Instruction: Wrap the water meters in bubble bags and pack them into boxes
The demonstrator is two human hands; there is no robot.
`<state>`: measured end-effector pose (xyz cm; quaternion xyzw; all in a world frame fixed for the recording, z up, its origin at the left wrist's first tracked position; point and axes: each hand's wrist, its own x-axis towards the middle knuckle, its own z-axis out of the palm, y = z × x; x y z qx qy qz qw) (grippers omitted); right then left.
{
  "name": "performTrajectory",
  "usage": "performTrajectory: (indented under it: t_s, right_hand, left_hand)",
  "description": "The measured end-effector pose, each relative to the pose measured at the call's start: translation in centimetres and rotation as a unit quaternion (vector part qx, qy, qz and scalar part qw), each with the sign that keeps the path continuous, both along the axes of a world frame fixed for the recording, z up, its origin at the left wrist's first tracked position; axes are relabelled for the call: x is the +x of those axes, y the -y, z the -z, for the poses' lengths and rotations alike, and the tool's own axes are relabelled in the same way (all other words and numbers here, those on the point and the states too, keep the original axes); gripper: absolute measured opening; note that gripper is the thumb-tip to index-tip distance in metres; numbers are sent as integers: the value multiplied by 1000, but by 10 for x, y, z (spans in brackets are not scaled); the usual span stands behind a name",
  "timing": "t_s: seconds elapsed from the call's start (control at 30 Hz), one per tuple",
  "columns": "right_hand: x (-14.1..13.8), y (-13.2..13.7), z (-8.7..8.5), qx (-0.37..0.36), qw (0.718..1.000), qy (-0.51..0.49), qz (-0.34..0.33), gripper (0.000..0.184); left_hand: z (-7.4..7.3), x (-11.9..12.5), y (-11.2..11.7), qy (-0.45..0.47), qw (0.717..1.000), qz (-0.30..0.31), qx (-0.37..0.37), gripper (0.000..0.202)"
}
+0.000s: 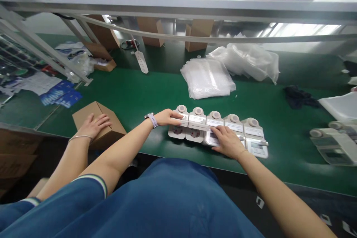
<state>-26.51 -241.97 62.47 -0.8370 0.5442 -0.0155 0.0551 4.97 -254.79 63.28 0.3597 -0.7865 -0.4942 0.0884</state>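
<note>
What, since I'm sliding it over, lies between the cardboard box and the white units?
The head view shows the left forearm, wearing a wristwatch, crossing above the green mat.

The top is a loose, deep-blue short-sleeved knit (156,200) that fills the bottom of the view, its soft fabric falling in broad folds. The left sleeve ends in a ribbed cuff (93,184) with pale and dark stripes running around the hem. Below it, the bare left forearm (119,152) carries a smartwatch (151,120) with a lilac strap and a metallic case; its screen is turned out of view. The right forearm (281,193) is bare too, and its sleeve is out of frame. A very thin bracelet (242,153) may circle the right wrist, though it is too faint to be sure.
</note>
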Motion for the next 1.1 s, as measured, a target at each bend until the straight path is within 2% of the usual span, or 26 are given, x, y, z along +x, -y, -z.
performTrajectory:
  t_s: [0.07,0.1,0.13,0.2,0.23,0.3,0.33,0.4,0.43,0.5,0.6,0.7,0.77,0.83,0.97,1.03,1.1]
  right_hand:
    - [-9,16,-12,62,997,34,-16,69]
    - [-13,27,-21,108,992,59,-24,63]
    - [-17,36,-30,153,984,85,-27,58]
    - [-26,46,-44,203,971,123,-23,53]
    - [-32,44,-47,204,969,135,-16,56]
    - [-44,30,-44,149,979,138,-1,67]
    - [-51,18,-39,104,987,125,6,74]
    - [-67,-8,-25,25,997,75,15,87]
    - [-76,-19,-18,3,999,48,14,90]
    - [-90,-28,-10,11,1000,18,4,87]
    - [-104,-12,-14,75,996,39,-35,71]
    - [-114,15,-32,136,986,77,-66,56]
    - [-124,21,-40,158,980,96,-69,55]
    - [-136,10,-40,133,982,119,-55,65]
    - [-165,-36,-17,-4,995,95,5,91]
    - [-177,-49,-9,-12,998,66,2,89]
    - [-184,-48,-11,26,996,84,-26,75]
  left_hand:
    - [-6,0,1,-1,999,11,44,64]
    - [-11,-2,-1,12,999,22,43,67]
    - [-16,-5,-4,32,999,30,22,70]
    - [-28,-20,-18,80,992,25,-90,78]
    - [-32,-32,-28,100,981,13,-167,83]
    - [-37,-64,-52,124,945,9,-303,91]
    - [-37,-83,-64,130,928,26,-347,94]
    - [-33,-123,-83,146,906,83,-388,95]
    - [-31,-142,-88,160,900,107,-392,92]
    - [-29,-172,-90,205,896,121,-374,77]
    - [-32,-198,-81,269,903,115,-314,57]
    - [-38,-215,-77,285,892,137,-323,74]
    - [-39,-226,-79,283,879,141,-358,78]
    - [-36,-236,-80,278,875,145,-370,72]
    - [-31,-245,-73,264,892,135,-341,54]
    - [-31,-243,-68,254,902,120,-327,51]
    - [-33,-241,-64,239,910,127,-315,52]
